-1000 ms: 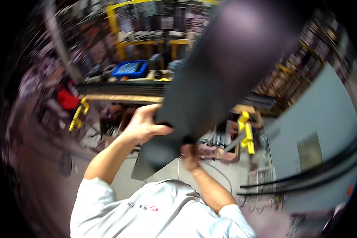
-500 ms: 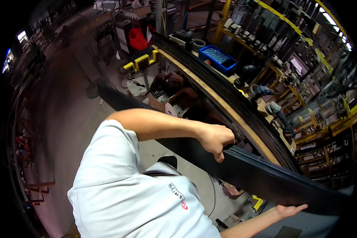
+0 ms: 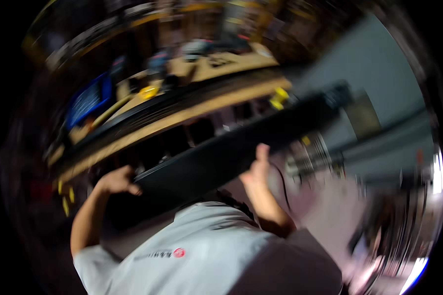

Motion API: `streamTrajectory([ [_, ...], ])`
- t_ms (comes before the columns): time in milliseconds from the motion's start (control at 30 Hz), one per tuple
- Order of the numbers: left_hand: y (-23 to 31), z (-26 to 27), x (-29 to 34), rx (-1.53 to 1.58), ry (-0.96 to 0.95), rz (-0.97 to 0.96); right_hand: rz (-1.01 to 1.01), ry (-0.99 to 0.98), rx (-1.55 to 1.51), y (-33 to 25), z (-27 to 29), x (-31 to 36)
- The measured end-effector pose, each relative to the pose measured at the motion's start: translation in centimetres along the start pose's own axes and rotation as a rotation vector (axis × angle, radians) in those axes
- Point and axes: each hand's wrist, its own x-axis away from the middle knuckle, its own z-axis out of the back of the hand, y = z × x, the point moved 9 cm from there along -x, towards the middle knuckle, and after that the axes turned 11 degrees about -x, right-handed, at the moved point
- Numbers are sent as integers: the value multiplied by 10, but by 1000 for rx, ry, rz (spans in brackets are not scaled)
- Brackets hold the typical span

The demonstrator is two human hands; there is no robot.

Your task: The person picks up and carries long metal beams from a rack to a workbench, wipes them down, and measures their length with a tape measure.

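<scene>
A long black panel (image 3: 197, 169), apparently a profile, slants across in front of my body, its right end higher in the picture. My left hand (image 3: 117, 181) is closed over its upper edge toward the left. Against the lower part of the near face, my right hand (image 3: 256, 172) holds the panel, with a thumb or finger pointing up. The other fingers of that hand are hidden or smeared by motion.
Beyond the panel stands a workbench with a wooden edge (image 3: 182, 117) and black strips (image 3: 147, 109) along it. A blue bin (image 3: 89, 101), a yellow item (image 3: 148, 92) and blurred power tools (image 3: 197, 49) lie on top. A grey surface (image 3: 374, 64) rises at right.
My view has swung to the right, blurring the picture. The panel now slants up to the right instead of down. Both hands still hold it, the left one now nearer the picture's left.
</scene>
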Motion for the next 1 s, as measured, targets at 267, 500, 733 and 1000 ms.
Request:
streamTrajectory([
  [267, -51, -19, -83, 316, -227, -112, 156, 299, -20, 39, 104, -41],
  [500, -121, -46, -109, 551, -294, 63, 118, 474, 150, 69, 129, -61],
  [733, -133, -59, -121, 601, -302, 130, 6, 458, 165, 71, 115, -58],
  [1000, -130, -24, -109, 216, -80, 337, -731, 240, 650, 54, 140, -44],
])
